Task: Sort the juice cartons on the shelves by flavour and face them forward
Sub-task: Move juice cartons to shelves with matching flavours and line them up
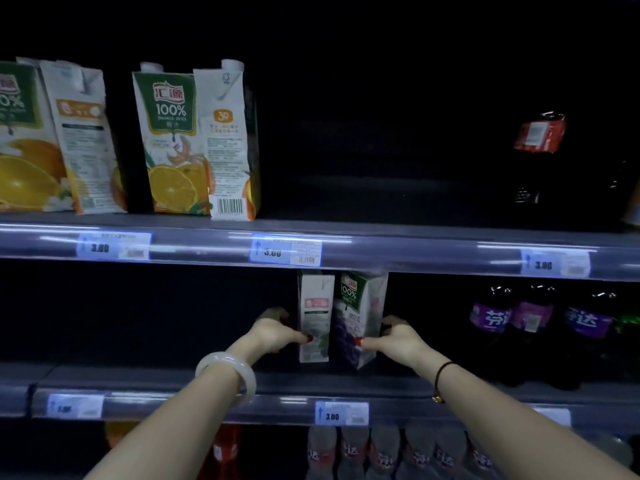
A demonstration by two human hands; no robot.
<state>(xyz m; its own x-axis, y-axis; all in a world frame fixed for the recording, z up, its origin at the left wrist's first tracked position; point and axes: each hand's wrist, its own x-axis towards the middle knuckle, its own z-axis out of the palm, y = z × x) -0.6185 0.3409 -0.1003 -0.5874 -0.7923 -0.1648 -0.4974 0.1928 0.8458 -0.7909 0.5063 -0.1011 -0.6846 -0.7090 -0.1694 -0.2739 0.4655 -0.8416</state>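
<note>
Two grape juice cartons stand side by side on the middle shelf [207, 379]. The left grape carton [314, 306] shows its white side panel; my left hand [277, 332] grips its left edge. The right grape carton [362, 306] is angled, with its green and purple front partly showing; my right hand [398, 336] grips its right side. On the upper shelf [398, 244] stand orange juice cartons: one [194, 140] near the middle, turned at an angle, and another [45, 136] at the far left. Each has its front and a side panel in view.
Purple-labelled dark bottles [540, 327] stand right of the grape cartons. A red-labelled dark bottle [540, 133] sits far right on the upper shelf. Price tags [285, 252] line the shelf rails. More bottles [388, 452] fill the bottom shelf. The shelf interiors are dark.
</note>
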